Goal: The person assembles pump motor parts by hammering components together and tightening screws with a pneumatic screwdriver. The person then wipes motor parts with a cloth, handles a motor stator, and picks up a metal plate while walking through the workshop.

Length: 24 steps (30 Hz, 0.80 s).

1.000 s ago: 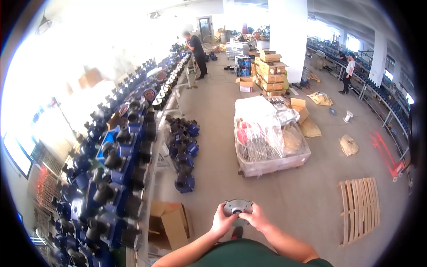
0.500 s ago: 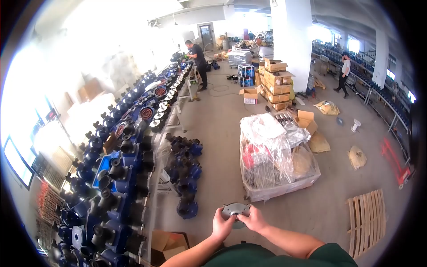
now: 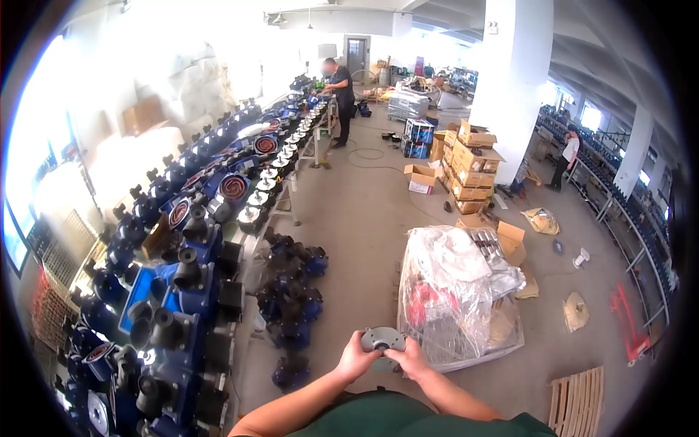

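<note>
A round grey metal disc-shaped part, like a motor end cover with a hole in its middle, is held in front of my body. My left hand grips its left side and my right hand its right side. Both thumbs meet near the central hole. The fingers underneath are hidden. To the left runs a long bench with blue and black pump bodies and a row of rotors with pale discs.
More pump bodies lie on the floor beside the bench. A plastic-wrapped pallet load stands ahead on the right, with stacked cartons behind it. A wooden pallet and a red pallet jack are farther right. A co-worker stands at the bench's far end.
My view has shifted, with the pallet load now closer and lower in view. Both hands still hold the metal part. The person on the right has moved and now stands at the rack.
</note>
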Motion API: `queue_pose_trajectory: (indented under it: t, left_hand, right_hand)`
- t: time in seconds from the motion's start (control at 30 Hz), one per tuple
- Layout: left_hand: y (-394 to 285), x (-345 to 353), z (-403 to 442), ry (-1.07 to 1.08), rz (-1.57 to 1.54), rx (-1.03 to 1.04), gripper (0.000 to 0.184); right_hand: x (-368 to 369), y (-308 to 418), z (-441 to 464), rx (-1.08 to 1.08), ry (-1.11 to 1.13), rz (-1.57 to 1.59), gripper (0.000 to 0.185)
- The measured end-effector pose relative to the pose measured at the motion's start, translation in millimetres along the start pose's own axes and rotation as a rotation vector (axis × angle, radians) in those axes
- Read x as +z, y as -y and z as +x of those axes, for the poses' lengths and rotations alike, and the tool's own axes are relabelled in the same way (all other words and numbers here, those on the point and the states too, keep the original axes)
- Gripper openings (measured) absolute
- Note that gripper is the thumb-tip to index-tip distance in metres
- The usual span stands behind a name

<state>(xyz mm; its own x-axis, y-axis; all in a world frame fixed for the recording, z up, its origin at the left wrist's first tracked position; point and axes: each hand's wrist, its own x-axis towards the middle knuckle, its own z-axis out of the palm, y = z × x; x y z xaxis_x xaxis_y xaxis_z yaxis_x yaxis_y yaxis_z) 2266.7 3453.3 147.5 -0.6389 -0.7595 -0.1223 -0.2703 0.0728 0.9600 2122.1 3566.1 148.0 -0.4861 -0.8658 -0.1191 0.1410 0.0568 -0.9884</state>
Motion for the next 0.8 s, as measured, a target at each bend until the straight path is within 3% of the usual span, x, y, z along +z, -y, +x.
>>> queue_pose_trajectory:
  t: [0.17,0.3,0.43,0.63,0.73,0.8]
  left_hand:
    - [-17.6,-24.8,73.3,-0.043,-0.019,-0.003,0.065]
    - [-5.9,-29.5,139.6,-0.097,0.044,0.065,0.064]
    - [-12.4,-29.9,220.7,-0.037,0.099,0.077,0.064]
    - [-21.0,-24.6,366.0,0.036,0.058,0.128,0.062]
    - [-53.9,-32.5,435.1,0.155,-0.078,-0.011,0.066]
    - [-70.5,-37.6,474.4,0.199,-0.479,0.052,0.072]
  right_hand:
    - [8.9,0.9,90.0,-0.068,-0.026,-0.147,0.03]
    - [16.3,29.4,141.5,-0.04,-0.097,-0.466,0.037]
    - [-0.6,9.3,217.9,-0.09,-0.113,-0.161,0.038]
    - [-45.0,17.8,350.3,0.048,-0.043,0.117,0.045]
    - [-65.5,31.2,412.8,0.061,-0.102,-0.018,0.048]
    - [-75.2,62.7,454.9,0.099,-0.102,0.243,0.042]
